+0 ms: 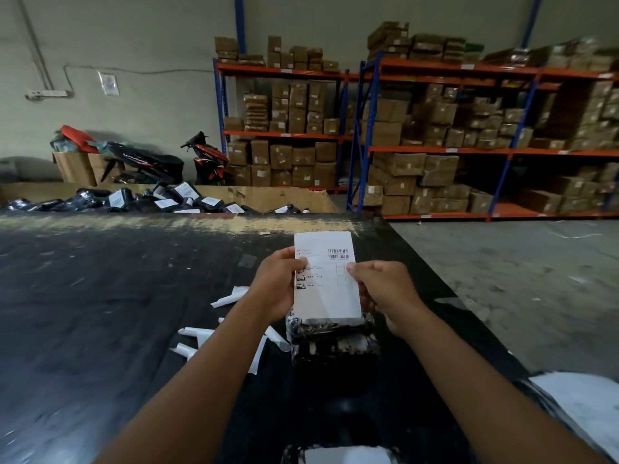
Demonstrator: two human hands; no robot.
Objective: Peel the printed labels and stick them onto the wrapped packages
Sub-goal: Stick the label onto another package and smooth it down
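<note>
Steel racks (452,150) w/ brown cardboard boxes fill the upper right of the frame. A black surface (100,296) takes the centre and the left. At its far edge, upper left, stands a cardboard crate (284,197) w/ many black labelled parcels (167,200). Behind it, by the wall, are two scooters (207,159). At centre frame a black wrapped package (335,343) lies on the surface. The printed label (330,289), white w/ barcode, is held just above it, and the lower edge of the label meets the top of the package. Left hand (276,286) pinches the left edge of the label and right hand (385,289) pinches the right edge, fingers curled on the paper. White backing strips (197,333) lie on the surface, left of the package.
</note>
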